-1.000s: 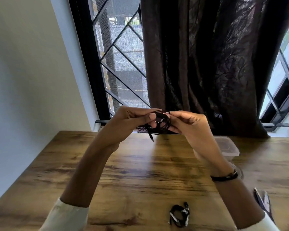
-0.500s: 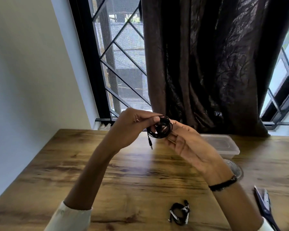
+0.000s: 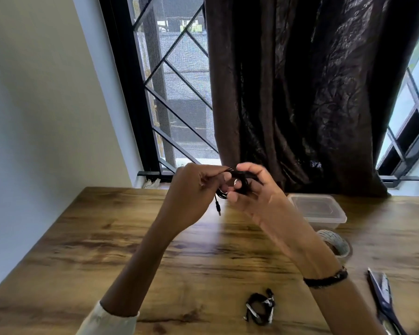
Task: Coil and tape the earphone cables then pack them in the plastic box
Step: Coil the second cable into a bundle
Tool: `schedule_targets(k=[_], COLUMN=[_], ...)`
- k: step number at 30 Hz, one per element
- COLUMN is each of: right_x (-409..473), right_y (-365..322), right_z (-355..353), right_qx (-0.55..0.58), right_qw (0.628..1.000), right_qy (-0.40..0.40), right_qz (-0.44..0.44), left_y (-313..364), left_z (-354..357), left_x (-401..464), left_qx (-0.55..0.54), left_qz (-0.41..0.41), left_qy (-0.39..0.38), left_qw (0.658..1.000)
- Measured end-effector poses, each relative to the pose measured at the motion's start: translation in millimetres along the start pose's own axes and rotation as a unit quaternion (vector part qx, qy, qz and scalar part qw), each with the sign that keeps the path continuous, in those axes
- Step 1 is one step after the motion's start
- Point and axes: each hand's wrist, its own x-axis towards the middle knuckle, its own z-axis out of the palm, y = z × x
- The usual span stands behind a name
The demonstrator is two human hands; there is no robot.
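Both hands hold a coiled black earphone cable (image 3: 238,181) in the air above the far part of the wooden table (image 3: 107,250). My left hand (image 3: 196,189) pinches the coil's left side, and the jack plug hangs down below it. My right hand (image 3: 254,189) curls its fingers around the coil's right side. A second black earphone coil (image 3: 260,308), bound with pale tape, lies on the table near the front edge. The clear plastic box (image 3: 318,209) sits closed with its lid on, to the right behind my right forearm.
A roll of tape (image 3: 335,244) lies right of my right wrist, in front of the box. Scissors (image 3: 382,301) lie at the table's right front. A dark curtain (image 3: 300,93) and a barred window (image 3: 177,93) stand behind the table.
My right hand opened away from the coil half a second ago and now curls round it again. The coil stays held by my left hand. The camera tilted upward.
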Motion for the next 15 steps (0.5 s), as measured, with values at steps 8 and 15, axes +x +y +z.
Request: schedule_targets(k=[8, 15], right_x=[-11, -27], right_y=[3, -13], right_z=[4, -1], right_qx=[-0.325, -0.387], right_qw=[0.920, 0.894], right_qy=[0.189, 0.174], right_qz=[-0.109, -0.144], left_y=[6, 0], left_z=[8, 11], left_x=[-4, -8], left_qx=[0.063, 0.175], left_qz=[0.022, 0.084], left_qy=[0.065, 0.108], left_qw=[0.996, 0.975])
